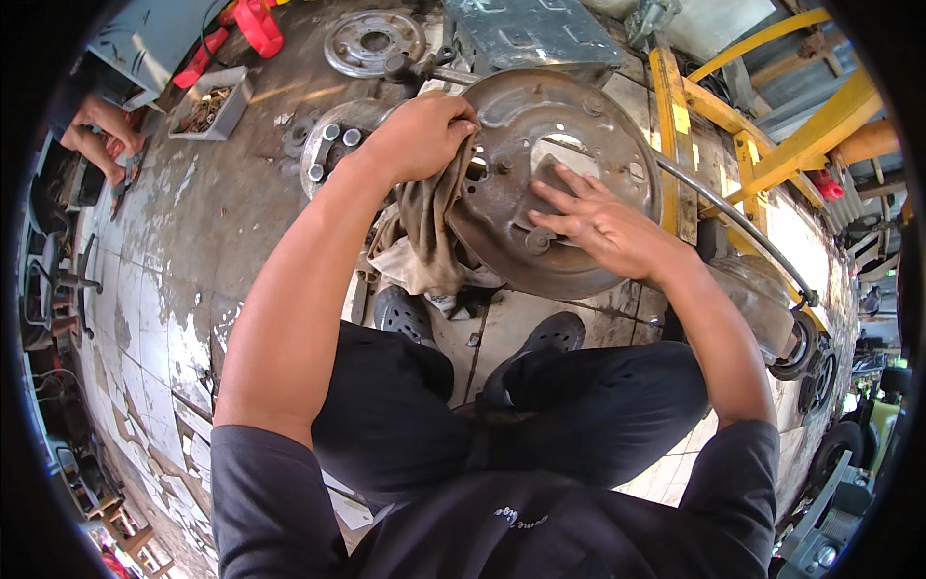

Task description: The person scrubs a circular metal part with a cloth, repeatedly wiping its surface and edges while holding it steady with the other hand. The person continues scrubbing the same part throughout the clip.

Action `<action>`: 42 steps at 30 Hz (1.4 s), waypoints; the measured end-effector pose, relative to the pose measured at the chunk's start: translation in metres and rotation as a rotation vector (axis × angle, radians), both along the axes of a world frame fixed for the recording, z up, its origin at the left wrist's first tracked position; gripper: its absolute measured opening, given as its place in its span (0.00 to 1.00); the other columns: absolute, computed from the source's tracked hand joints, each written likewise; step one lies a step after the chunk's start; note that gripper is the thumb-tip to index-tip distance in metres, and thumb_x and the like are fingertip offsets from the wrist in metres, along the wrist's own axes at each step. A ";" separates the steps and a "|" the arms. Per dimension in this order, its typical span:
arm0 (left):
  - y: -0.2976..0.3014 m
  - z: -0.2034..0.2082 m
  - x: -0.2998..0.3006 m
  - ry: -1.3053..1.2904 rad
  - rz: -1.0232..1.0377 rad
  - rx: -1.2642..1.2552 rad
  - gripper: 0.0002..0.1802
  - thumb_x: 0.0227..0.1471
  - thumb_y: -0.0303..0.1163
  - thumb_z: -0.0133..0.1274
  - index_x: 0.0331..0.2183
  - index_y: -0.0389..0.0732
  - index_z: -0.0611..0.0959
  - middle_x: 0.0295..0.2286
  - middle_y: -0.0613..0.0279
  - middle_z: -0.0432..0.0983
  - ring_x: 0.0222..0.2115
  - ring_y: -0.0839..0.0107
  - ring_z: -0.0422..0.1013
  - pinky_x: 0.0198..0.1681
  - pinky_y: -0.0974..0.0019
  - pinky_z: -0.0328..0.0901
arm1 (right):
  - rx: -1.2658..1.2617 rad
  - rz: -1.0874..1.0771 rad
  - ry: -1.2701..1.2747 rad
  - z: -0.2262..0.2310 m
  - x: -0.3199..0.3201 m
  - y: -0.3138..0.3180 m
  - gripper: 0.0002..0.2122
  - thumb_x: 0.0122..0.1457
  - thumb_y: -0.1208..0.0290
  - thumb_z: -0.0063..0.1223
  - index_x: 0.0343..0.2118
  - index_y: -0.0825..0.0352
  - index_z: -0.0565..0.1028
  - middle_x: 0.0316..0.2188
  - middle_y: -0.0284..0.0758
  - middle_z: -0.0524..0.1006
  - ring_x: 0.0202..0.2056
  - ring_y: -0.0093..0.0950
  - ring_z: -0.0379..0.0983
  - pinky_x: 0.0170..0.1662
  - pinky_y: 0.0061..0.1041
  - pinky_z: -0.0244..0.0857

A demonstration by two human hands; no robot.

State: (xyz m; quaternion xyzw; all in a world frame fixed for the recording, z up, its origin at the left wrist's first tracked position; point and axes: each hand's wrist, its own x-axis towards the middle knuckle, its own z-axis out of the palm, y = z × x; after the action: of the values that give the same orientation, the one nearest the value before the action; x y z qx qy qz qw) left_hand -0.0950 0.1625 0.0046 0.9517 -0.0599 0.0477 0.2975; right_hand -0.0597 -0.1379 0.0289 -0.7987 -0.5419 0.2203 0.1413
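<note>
A round, brown metal brake backing plate (pixel 511 111) stands in front of me, worn and pierced with several holes. My left hand (pixel 434 135) is closed at its left rim, gripping a dirty brown rag (pixel 432 222) that hangs down below. My right hand (pixel 606 220) lies over the plate's middle with its fingers spread. Under those fingertips is a flat grey-brown piece (pixel 546 183); I cannot make out whether it is loose or part of the plate. To the left of the plate is a metal hub with studs (pixel 331 132), partly behind my left forearm.
Behind the plate stands a dark metal box (pixel 531 34), beside a round metal disc (pixel 374 43) on the floor. A yellow frame (pixel 670 125) and a long rod (pixel 738 222) are at the right. A grey bin (pixel 214 104) and another person's leg (pixel 106 121) are at the left.
</note>
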 end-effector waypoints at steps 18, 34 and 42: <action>-0.005 0.004 0.003 0.054 0.017 -0.010 0.14 0.62 0.35 0.47 0.44 0.38 0.81 0.42 0.49 0.76 0.48 0.51 0.71 0.54 0.55 0.64 | -0.080 0.006 -0.157 -0.001 -0.009 -0.008 0.28 0.71 0.45 0.25 0.66 0.56 0.64 0.71 0.33 0.53 0.72 0.37 0.41 0.74 0.43 0.31; -0.005 0.018 -0.003 0.016 0.158 0.074 0.20 0.56 0.41 0.55 0.44 0.35 0.80 0.42 0.44 0.77 0.45 0.49 0.74 0.50 0.53 0.67 | -0.204 -0.135 -0.412 -0.003 -0.044 -0.017 0.38 0.66 0.38 0.33 0.67 0.67 0.58 0.69 0.44 0.56 0.70 0.42 0.48 0.71 0.41 0.43; -0.020 0.041 -0.012 0.310 0.306 0.257 0.41 0.51 0.58 0.58 0.48 0.26 0.76 0.47 0.33 0.75 0.50 0.42 0.72 0.54 0.48 0.65 | -0.196 -0.296 -0.457 -0.010 -0.056 -0.014 0.39 0.66 0.38 0.34 0.65 0.74 0.60 0.67 0.50 0.59 0.68 0.48 0.53 0.69 0.41 0.50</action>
State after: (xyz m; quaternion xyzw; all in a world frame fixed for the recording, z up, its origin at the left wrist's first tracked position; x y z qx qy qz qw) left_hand -0.1069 0.1423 0.0452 0.9755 0.1259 -0.0625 0.1692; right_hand -0.1160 -0.1516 0.0190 -0.9079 -0.4131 0.0630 -0.0316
